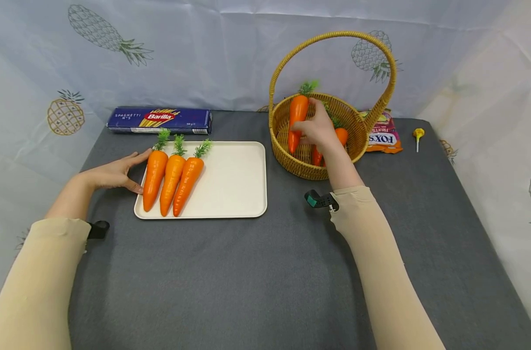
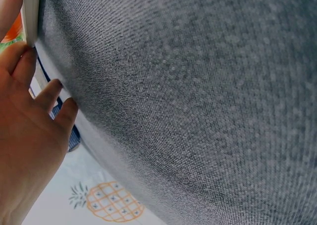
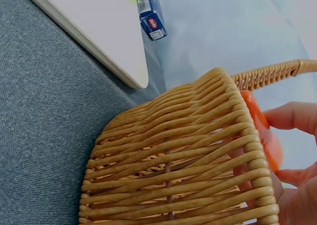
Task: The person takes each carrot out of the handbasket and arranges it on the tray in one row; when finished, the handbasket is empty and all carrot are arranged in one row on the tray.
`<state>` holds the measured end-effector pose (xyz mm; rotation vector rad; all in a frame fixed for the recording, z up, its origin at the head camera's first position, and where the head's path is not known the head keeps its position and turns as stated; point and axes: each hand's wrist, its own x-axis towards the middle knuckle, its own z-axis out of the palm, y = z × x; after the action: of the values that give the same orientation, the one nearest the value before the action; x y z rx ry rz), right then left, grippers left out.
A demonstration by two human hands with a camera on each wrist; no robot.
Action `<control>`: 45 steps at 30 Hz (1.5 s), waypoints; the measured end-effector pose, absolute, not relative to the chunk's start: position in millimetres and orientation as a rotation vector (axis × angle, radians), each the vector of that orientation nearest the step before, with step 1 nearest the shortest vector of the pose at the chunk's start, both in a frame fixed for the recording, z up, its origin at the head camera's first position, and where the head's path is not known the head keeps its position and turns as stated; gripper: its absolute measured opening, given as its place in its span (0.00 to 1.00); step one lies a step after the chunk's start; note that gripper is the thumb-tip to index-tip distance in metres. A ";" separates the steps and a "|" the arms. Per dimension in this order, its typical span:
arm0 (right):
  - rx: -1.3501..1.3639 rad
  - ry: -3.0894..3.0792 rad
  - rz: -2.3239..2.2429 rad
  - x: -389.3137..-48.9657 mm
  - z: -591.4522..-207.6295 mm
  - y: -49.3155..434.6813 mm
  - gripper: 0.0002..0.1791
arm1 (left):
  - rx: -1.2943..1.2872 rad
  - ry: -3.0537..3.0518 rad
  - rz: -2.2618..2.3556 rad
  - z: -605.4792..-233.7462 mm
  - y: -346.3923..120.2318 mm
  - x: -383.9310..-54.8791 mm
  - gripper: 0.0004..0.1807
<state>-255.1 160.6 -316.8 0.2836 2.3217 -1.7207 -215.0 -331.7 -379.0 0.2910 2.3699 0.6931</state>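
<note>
Lift carrot point(image 1: 298, 114), pinched in right hand point(image 1: 319, 125), clear of basket point(image 1: 288, 161); brace tray point(image 1: 235, 180) at left edge with outspread left hand point(image 1: 112, 172).

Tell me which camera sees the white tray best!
The head view: it shows nearly all of the tray, with three carrots on it. The right wrist view catches only a cut-off part; the left wrist view, just a bit of edge.

Grey table point(image 1: 248, 282), fabric-textured top. Cream tray point(image 1: 232, 180) touching the left hand point(image 1: 112, 172), extending toward the right hand point(image 1: 320, 127); blue Barilla box point(image 1: 134, 119) beyond the left hand. Wicker basket point(image 1: 292, 165) beneath the right hand; to that hand's right, a Fox's packet point(image 1: 384, 136) just beside the basket, then a yellow lollipop point(image 1: 418, 132) farther out.
</note>
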 end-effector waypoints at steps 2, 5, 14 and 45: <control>0.276 2.295 -1.745 -254.3 -315.5 161.0 0.52 | 0.287 2.366 0.697 -379.3 -331.7 -215.0 0.64; 0.271 2.256 -1.775 -253.1 -314.1 161.9 0.52 | 0.286 2.366 0.693 -379.5 -331.3 -215.3 0.64; 0.267 2.192 -1.830 -247.2 -311.5 163.8 0.53 | 0.294 2.371 0.694 -379.7 -331.1 -216.8 0.64; 0.006 1.930 -1.892 -206.2 -321.1 115.8 0.52 | 0.293 2.377 0.697 -381.8 -333.2 -216.6 0.63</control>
<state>-206.2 115.8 -321.1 0.0060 1.9296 -1.8918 -216.6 -333.2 -381.8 0.2930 2.3772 0.6974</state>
